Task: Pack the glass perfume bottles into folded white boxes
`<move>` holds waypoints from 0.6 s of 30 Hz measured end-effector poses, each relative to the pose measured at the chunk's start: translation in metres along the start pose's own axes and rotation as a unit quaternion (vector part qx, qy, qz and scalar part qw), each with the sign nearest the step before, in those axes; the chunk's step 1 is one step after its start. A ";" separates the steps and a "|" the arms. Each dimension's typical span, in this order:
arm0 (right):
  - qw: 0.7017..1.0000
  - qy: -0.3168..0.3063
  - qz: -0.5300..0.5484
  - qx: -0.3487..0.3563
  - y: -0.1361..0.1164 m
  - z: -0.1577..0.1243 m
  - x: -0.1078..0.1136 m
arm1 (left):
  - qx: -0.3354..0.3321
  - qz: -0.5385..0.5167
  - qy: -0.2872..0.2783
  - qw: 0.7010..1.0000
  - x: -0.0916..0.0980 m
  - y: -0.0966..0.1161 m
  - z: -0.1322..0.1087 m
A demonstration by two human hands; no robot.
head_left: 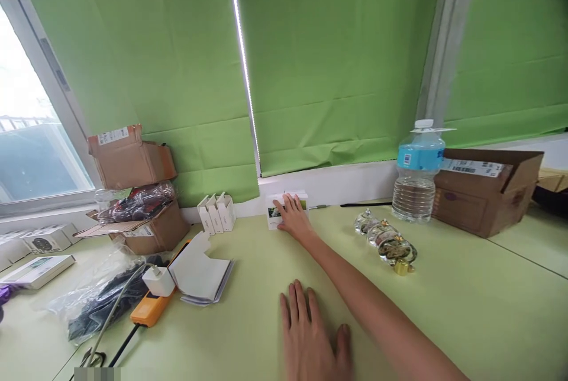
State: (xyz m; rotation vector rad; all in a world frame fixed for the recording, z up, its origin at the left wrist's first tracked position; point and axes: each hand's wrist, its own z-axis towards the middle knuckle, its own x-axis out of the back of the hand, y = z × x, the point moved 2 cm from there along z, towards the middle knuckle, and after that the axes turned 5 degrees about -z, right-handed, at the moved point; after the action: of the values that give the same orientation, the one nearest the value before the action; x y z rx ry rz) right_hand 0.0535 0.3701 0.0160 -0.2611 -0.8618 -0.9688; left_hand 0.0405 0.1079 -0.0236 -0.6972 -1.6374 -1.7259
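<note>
My right hand [293,218] reaches to the back of the table, its fingers spread over the front of a small white card-like piece [273,221] with a printed picture. That piece stands upright by the wall, partly hidden by the hand. My left hand [308,339] lies flat, palm down, on the pale green table [257,298], fingers stretched and holding nothing. To the left of the right hand stand several slim white boxes [217,215]. A clear decorated glass-like object with a gold end [386,239] lies to the right of my right forearm.
A water bottle [415,183] stands beside an open cardboard box [479,203] at right. On the left are stacked cardboard boxes [133,162], folded white papers [202,274], an orange power strip [151,309] with a white charger [158,280], and a plastic-bagged dark item [104,304]. Green blinds [332,61] hang behind.
</note>
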 end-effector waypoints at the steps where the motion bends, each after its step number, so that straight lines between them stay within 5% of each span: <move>1: 1.000 0.004 0.003 -0.004 -0.002 0.000 0.004 | -0.003 -0.001 0.001 1.000 0.001 0.000 -0.001; 6: 0.999 0.028 0.031 0.017 -0.022 -0.019 0.033 | -0.016 -0.006 0.001 1.000 0.005 -0.003 0.001; 10: 0.996 0.024 0.069 0.051 -0.036 -0.079 0.051 | 0.008 -0.046 0.044 0.998 0.012 -0.004 0.010; 12: 0.981 0.004 0.187 0.052 -0.035 -0.114 0.061 | 0.020 -0.116 0.074 0.990 0.017 -0.005 0.014; 18: 0.939 -0.039 0.337 -0.054 -0.019 -0.171 0.098 | 0.054 -0.252 0.121 0.958 0.030 -0.007 0.007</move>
State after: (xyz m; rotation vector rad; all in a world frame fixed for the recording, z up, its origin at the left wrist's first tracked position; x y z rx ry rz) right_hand 0.1544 0.2049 -0.0256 -0.6459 -0.7149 -0.3630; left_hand 0.0153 0.1122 -0.0056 0.0009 -1.8158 -1.9515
